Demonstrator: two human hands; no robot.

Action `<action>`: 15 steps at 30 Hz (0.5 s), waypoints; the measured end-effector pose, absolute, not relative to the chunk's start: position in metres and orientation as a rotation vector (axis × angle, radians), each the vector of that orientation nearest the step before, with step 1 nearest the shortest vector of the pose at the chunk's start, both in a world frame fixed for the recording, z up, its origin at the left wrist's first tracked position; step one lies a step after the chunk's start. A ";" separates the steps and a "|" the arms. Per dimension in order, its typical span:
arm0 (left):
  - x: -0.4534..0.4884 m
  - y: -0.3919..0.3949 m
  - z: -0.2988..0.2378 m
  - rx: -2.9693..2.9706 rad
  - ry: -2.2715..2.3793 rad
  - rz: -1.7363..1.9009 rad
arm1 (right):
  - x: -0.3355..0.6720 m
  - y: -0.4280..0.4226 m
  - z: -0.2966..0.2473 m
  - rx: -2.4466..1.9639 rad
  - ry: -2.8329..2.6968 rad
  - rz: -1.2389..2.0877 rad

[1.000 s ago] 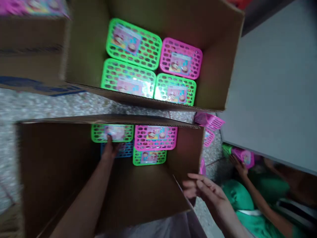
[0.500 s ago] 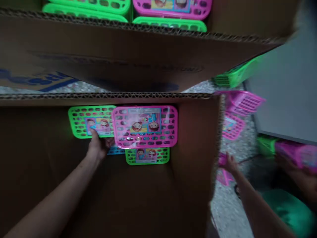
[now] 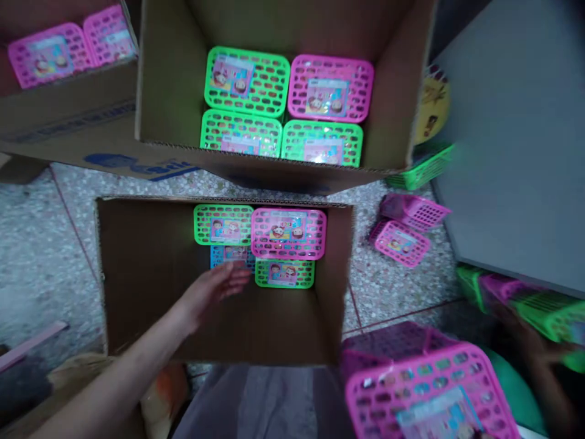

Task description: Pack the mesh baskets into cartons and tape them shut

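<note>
My left hand [image 3: 219,286], fingers stretched and holding nothing, hovers inside the near cardboard box [image 3: 150,292]. Below its fingers lies a blue lidded basket [image 3: 242,255]. Around that are a green basket [image 3: 223,225], a pink basket [image 3: 289,233] and a lower green basket [image 3: 284,273], each with a picture label. A large pink basket [image 3: 420,390] is raised at the bottom right, close to the camera. My right hand [image 3: 483,435] grips it at the frame's lower edge, mostly hidden. Darker pink mesh shows behind it; whether that is a second basket I cannot tell.
A taller box [image 3: 171,79] behind holds several green and pink baskets; another box [image 3: 68,116] stands left. Loose pink baskets [image 3: 402,244] lie on the speckled floor beside a grey panel [image 3: 516,134]. Another person's hand [image 3: 543,360] is by a green basket [image 3: 543,311] at right.
My left hand has let go of the green basket, which now sits left of the pink one. The view has drawn back, and a pink basket has come up at the right.
</note>
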State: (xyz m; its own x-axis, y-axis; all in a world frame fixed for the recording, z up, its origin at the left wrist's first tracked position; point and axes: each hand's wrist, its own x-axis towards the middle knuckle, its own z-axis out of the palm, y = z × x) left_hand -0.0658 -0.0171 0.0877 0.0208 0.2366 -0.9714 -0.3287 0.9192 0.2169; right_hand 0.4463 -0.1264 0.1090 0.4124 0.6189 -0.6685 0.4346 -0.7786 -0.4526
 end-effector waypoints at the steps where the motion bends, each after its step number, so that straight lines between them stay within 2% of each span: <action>1: -0.058 -0.025 0.119 0.010 1.327 0.408 | 0.440 -0.117 0.129 -2.450 -0.932 1.289; 4: -0.045 -0.046 0.194 0.126 1.024 0.292 | 0.396 -0.099 0.181 -2.318 -0.869 1.490; 7: -0.055 -0.046 0.221 0.136 1.009 0.263 | 0.328 -0.100 0.212 -1.959 -0.709 1.976; 10: -0.080 -0.028 0.204 0.022 1.105 0.242 | 0.288 -0.098 0.214 -1.810 -0.685 2.107; 12: -0.096 -0.015 0.177 -0.017 1.141 0.201 | 0.294 -0.082 0.197 -1.829 -0.653 2.074; 15: -0.111 -0.002 0.127 0.112 1.208 0.101 | 0.346 -0.028 0.146 -2.111 -0.713 1.707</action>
